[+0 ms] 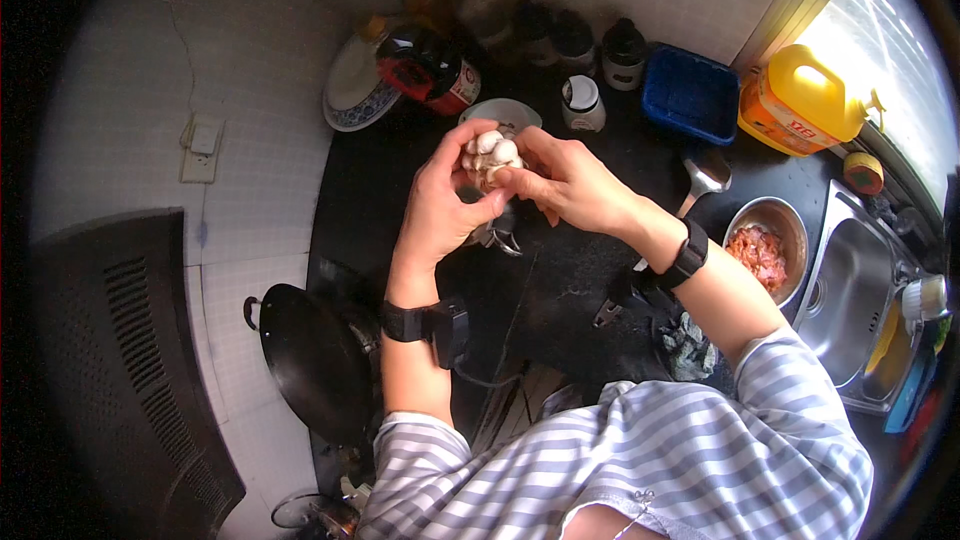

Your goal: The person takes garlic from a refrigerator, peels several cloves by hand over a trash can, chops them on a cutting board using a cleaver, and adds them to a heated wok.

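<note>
Between my two hands is a cluster of small white mushrooms (493, 152), held up over the black countertop. My left hand (442, 199) curves around its left side and underside, with the thumb below. From the right, my right hand (566, 176) pinches the cluster between thumb and fingers. Just behind the cluster stands a pale bowl (517, 111), partly hidden by my hands; its contents are hard to make out. Beneath my hands a shiny metal object (504, 238) lies on the counter, and I cannot tell what it is.
Bottles, jars and a blue plastic basin (690, 94) line the back wall. To the right are a yellow jug (802, 101), a ladle (705, 176), a metal bowl of raw meat (759, 255) and a steel sink (847, 292). A black wok (319, 364) sits at left.
</note>
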Tool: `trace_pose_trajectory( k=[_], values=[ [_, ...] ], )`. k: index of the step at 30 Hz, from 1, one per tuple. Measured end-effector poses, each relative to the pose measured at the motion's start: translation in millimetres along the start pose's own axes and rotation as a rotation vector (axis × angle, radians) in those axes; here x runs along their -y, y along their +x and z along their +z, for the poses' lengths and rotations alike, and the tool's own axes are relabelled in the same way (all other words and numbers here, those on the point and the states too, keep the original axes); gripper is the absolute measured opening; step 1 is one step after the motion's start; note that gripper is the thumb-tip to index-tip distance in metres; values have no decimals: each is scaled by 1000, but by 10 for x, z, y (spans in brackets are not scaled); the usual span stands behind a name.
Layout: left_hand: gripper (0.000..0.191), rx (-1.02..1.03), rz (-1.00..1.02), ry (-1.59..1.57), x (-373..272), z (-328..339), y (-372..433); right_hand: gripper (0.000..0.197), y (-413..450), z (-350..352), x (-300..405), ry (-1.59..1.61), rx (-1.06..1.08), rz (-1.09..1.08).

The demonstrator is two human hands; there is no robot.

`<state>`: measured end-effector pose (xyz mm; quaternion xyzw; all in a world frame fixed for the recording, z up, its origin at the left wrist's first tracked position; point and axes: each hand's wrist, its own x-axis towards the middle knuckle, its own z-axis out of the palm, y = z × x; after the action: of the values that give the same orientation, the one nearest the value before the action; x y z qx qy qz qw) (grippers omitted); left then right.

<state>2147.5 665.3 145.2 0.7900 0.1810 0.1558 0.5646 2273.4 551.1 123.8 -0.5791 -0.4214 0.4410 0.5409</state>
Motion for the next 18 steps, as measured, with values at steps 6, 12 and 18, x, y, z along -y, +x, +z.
trace_pose_trajectory(
  k=[6,12,18],
  values=[
    [56,150,-147,-340,-39,46,-18,25,-147,-30,-144,-7,-48,-148],
    [53,84,-136,-221,252,-31,244,24,-360,-200,-259,401,-165,86],
    [58,50,-173,673,863,-77,605,21,-907,-363,-403,933,-193,101]
  ],
)
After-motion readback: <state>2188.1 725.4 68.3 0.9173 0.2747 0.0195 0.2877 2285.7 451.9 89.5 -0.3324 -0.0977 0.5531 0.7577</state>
